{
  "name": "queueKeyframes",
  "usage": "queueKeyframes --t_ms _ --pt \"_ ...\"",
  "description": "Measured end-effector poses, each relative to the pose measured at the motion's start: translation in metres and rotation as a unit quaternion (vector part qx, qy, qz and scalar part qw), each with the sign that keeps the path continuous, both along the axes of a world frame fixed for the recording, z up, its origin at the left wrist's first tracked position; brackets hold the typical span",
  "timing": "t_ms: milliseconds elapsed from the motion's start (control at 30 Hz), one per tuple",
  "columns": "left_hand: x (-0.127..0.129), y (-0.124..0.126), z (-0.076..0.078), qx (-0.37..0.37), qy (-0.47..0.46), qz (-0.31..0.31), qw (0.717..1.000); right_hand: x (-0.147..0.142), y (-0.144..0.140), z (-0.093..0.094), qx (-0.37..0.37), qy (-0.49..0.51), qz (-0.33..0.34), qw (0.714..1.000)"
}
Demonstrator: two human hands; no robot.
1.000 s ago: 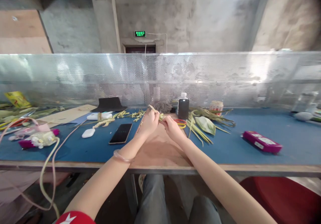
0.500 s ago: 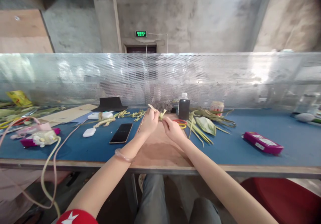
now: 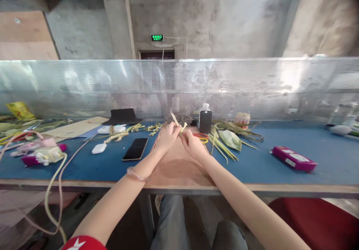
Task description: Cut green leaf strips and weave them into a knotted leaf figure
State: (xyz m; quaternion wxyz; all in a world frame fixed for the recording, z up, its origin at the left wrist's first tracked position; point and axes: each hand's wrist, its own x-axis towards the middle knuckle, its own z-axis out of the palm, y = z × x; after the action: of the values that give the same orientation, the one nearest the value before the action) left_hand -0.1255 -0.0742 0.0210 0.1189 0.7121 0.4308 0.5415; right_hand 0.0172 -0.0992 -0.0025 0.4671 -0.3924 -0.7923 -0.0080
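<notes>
1. Hands are meeting at the middle of the counter (image 3: 322, 145), over the brown board (image 3: 179, 167) lying on the blue top, and between them they are pinching a small piece of folded leaf strip (image 3: 179, 127).

2. Left hand (image 3: 166, 139) is closing thumb and fingers on the near-left side of the strip; right hand (image 3: 193, 145) is gripping it from the right, fingertips almost touching those of the left.

3. Strip is being held up off the board, just above the knuckles. Two pale ends are poking up and away from the person, one leaning left, one leaning right, so its long axis is running roughly upward and away, not across the counter.

4. Neither hand is nearer: both are sitting right on it, the left a touch further forward, as best I can judge.

5. Spare supply is lying to the right: loose green leaves (image 3: 228, 138) just beyond the right hand, with red and yellow rubber bands (image 3: 202, 137) between that hand and the dark bottle (image 3: 205, 120).

6. Black phone (image 3: 135, 148) is resting flat on the left side, near the left wrist but apart from it; the magenta case (image 3: 294, 158) is well off to the right.
</notes>
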Motion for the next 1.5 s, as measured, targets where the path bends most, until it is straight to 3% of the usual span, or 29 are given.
queueKeyframes --t_ms 367,733,1100,1500 --pt "-0.001 -0.003 0.003 0.014 0.041 -0.020 0.999 0.001 0.003 -0.001 -0.003 0.047 0.022 0.999" --pt "-0.002 0.000 0.001 0.013 0.034 -0.004 0.999 0.002 0.000 0.003 -0.046 0.079 0.054 0.994" --pt "-0.002 0.000 0.002 -0.003 0.029 -0.029 0.999 0.000 0.007 0.002 -0.091 0.116 0.099 0.984" --pt "-0.001 -0.004 0.004 -0.032 0.063 -0.062 0.996 0.004 0.011 0.003 -0.044 0.086 0.045 0.994"
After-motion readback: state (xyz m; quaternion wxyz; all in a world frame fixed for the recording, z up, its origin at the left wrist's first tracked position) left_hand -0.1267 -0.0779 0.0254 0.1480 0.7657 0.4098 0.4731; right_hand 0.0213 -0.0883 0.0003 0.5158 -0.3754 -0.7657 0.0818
